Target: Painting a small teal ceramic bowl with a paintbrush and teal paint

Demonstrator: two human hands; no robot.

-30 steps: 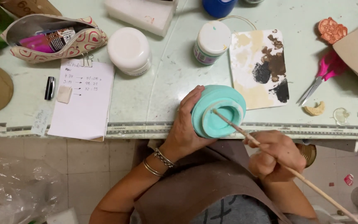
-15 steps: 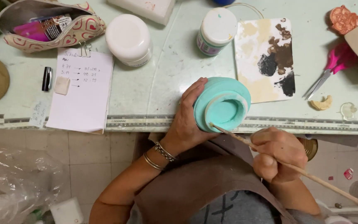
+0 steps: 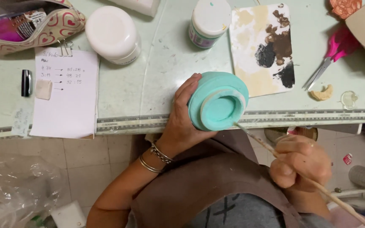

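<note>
Sideways, teal pot [image 3: 218, 105] gripped by left hand [image 3: 182, 122], base facing viewer, right hand [image 3: 300, 160] clasping slanted paintbrush [image 3: 258, 141], tip at rim.

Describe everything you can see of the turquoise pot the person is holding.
The turquoise pot is a small round vessel, matt and evenly coated, seemingly painted ceramic or clay. It lies tipped on its side, its recessed base with a raised ring facing the camera. The left hand cradles it from the left, fingers wrapped over its wall, above the pale green table's front edge. The tip of a thin wooden-handled brush, held in the right hand, touches the ring's lower edge.
</note>
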